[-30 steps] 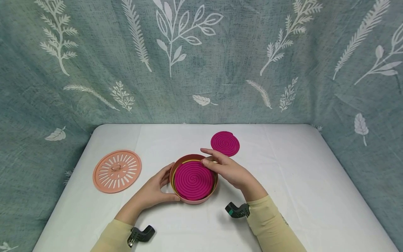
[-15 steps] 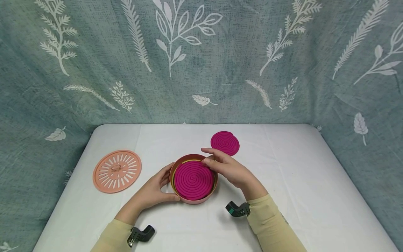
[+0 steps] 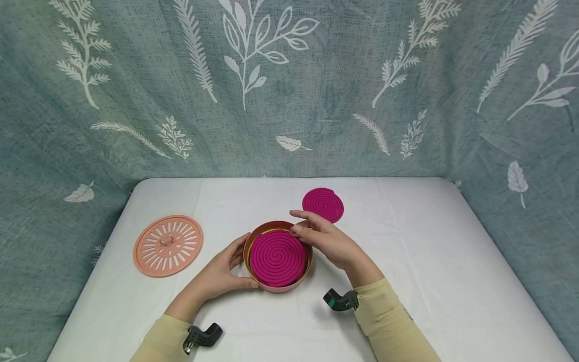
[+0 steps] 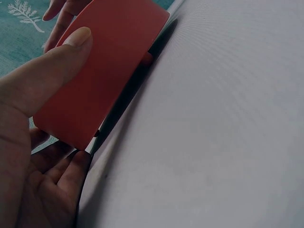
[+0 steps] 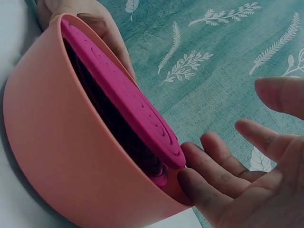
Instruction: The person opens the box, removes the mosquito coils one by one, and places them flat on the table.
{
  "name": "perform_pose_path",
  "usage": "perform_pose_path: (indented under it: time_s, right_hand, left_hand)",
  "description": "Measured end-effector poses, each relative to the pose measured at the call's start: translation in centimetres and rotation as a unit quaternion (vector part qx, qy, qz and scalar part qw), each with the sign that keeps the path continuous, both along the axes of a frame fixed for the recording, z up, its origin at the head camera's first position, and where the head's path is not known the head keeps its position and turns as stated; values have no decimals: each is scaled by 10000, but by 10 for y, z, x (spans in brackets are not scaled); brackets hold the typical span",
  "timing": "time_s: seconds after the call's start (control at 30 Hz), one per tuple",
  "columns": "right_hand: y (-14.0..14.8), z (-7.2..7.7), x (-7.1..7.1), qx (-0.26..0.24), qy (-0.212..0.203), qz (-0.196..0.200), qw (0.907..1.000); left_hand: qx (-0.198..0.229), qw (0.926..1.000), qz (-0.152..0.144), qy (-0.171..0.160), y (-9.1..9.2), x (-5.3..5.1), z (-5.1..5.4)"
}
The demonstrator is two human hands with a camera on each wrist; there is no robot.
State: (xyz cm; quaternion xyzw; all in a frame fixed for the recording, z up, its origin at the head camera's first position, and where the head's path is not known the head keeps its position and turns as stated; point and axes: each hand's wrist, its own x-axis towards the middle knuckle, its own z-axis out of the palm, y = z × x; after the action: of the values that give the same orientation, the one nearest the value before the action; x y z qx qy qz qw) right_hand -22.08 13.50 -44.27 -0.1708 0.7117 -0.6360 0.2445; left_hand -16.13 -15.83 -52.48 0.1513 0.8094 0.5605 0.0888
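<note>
My left hand (image 3: 222, 271) grips the side of a round coral mosquito coil holder (image 3: 273, 289), thumb at the front and fingers behind. In the left wrist view, the thumb lies against the outer wall (image 4: 95, 71). A magenta mosquito coil (image 3: 277, 259) sits inside, filling most of the opening, with a yellow edge showing around it. At the far right rim, my right hand (image 3: 333, 245) touches the coil's edge with its fingertips. The right wrist view shows the coil (image 5: 123, 95) tilted, dark space beneath it, and the other fingers spread and relaxed.
Behind my right hand, a second magenta coil (image 3: 323, 203) lies flat on the white table (image 3: 429, 291). The slotted coral lid (image 3: 147, 266) with a small loop handle lies to the left. A patterned green curtain (image 3: 253, 130) stands along the table's back edge.
</note>
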Motion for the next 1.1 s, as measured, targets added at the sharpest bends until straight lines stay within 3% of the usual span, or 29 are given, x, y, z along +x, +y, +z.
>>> perform_pose_path:
  time_s: [0.4,0.73,1.1]
  right_hand:
    - [2,4,-1,-471,-442,-91,9979]
    - [2,2,-2,-707,-526,-39,9961]
    - [3,-5,-5,-448,-577,123,9973]
  left_hand:
    - [74,9999,-68,73,-1,1,-1]
    - [94,9999,-66,80,-1,0,-1]
    - [70,9999,-84,61,0,1,2]
